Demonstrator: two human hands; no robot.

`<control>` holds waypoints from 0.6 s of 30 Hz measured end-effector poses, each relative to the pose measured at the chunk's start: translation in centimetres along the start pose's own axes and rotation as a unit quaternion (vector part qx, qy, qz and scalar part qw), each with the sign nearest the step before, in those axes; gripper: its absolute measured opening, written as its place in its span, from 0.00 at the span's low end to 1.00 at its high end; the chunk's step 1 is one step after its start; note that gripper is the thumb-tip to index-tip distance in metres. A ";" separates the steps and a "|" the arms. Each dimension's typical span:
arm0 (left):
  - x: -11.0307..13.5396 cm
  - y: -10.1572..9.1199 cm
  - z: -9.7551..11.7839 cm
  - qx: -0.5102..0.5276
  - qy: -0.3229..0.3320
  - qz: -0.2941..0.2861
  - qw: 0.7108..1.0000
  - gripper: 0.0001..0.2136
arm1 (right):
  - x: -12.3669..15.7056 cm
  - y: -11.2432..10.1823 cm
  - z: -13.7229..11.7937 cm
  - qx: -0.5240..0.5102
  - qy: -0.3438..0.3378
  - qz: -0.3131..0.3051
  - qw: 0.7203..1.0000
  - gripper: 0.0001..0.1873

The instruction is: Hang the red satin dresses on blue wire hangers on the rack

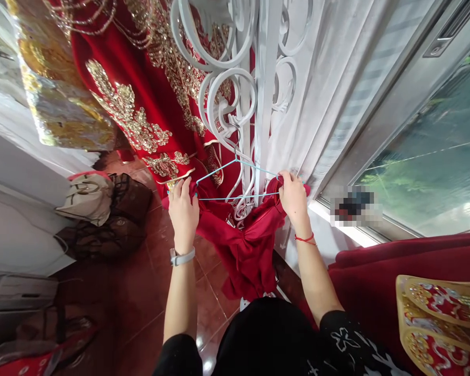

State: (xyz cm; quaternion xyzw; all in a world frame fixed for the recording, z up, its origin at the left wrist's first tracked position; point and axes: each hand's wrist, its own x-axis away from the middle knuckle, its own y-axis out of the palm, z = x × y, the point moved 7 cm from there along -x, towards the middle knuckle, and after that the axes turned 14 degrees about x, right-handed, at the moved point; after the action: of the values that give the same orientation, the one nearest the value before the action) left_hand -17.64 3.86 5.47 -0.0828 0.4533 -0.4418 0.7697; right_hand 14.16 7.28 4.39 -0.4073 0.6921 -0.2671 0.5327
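Note:
A dark red dress point(245, 240) hangs in front of me, spread between my two hands. Inside its top runs a light blue wire hanger point(238, 198), its hook up against the white scrolled metalwork. My left hand point(183, 214) is closed on the dress's left shoulder at one end of the hanger. At the other end, my right hand point(293, 201) grips the right shoulder, fingers wrapped over cloth and wire. The lower part of the dress falls toward the floor and is partly hidden by my black clothing.
A white scrolled metal rack point(261, 104) stands ahead. Red garments with gold embroidery point(129, 109) hang at the left, beside a gold garment point(58, 94). Bags point(113, 219) rest on the red tiled floor point(141, 292). A glass door point(423, 136) and red embroidered cloth point(446, 313) are at the right.

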 end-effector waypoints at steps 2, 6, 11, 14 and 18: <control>0.2 -0.1 0.3 -0.032 -0.006 -0.009 0.999 0.24 | -0.1 0.0 0.0 0.028 -0.011 -0.019 0.999 0.23; 0.3 -0.2 1.4 -0.090 -0.012 -0.028 0.995 0.22 | -0.7 0.0 0.7 0.054 -0.004 -0.046 0.998 0.21; -0.8 -2.0 0.2 -0.134 -0.065 -0.042 0.988 0.19 | -2.5 -1.4 2.6 0.048 -0.027 -0.060 0.997 0.22; -1.8 -4.0 -1.5 -0.060 -0.076 0.010 0.995 0.18 | -4.3 -2.0 4.2 0.038 -0.037 -0.078 0.996 0.24; -1.9 -4.9 -4.4 0.085 -0.134 0.082 0.984 0.17 | -6.4 -0.6 5.0 -0.044 -0.071 -0.138 0.987 0.28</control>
State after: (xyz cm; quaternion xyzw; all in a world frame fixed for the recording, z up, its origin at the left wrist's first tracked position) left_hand -24.40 3.59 6.71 -0.0384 0.3120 -0.3993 0.8612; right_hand 19.73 12.71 6.76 -0.5396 0.6011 -0.2778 0.5199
